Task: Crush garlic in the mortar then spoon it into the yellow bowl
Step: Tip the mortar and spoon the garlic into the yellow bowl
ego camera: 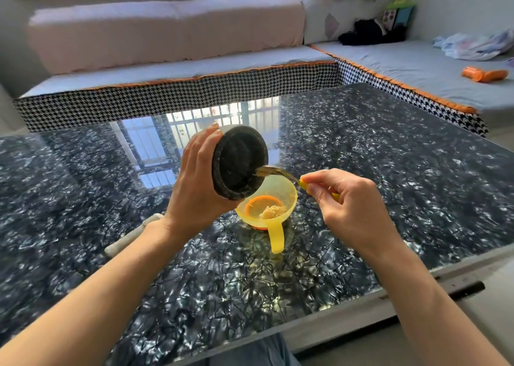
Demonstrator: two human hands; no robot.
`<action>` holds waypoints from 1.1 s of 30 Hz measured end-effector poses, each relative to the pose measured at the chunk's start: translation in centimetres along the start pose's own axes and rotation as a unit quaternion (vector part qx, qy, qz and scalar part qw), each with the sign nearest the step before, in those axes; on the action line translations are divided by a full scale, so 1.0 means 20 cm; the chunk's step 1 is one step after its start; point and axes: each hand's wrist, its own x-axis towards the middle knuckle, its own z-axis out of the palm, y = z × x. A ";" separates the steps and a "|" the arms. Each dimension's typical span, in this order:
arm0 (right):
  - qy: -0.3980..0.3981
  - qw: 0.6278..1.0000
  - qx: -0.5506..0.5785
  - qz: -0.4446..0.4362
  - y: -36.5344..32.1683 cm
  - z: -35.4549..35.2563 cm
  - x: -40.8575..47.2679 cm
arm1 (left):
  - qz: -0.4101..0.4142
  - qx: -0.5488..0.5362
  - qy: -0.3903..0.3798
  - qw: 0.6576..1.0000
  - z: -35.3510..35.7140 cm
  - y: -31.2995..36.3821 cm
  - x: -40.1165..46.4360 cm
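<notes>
My left hand (194,182) grips the dark stone mortar (239,162) and holds it tipped on its side, mouth facing right, just above the yellow bowl (281,196). My right hand (350,201) pinches the yellow handle of a metal spoon (274,171), whose bowl lies at the mortar's lower rim with garlic paste on it. The yellow bowl stands on the table with its handle toward me. It has an orange base and a lump of crushed garlic (271,211) inside.
A pale pestle (130,233) lies on the glossy dark marbled table (389,176), partly hidden behind my left forearm. A sofa with a houndstooth edge (178,93) runs along the far and right sides. An orange bottle (484,74) lies on the right cushion.
</notes>
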 end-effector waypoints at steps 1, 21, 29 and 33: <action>0.008 1.000 -0.012 -0.009 -0.01 0.00 0.01 | 0.020 0.010 -0.001 1.000 0.00 -0.01 0.00; -0.152 0.952 0.218 0.150 -0.09 0.07 0.02 | 0.176 0.100 -0.028 0.979 0.03 -0.01 0.07; -0.165 0.887 0.332 0.276 -0.01 -0.02 -0.03 | 0.060 0.025 0.028 0.998 0.03 -0.03 0.01; -0.080 0.909 0.307 0.269 0.01 -0.05 -0.02 | -0.067 -0.052 0.090 0.992 -0.01 -0.02 -0.03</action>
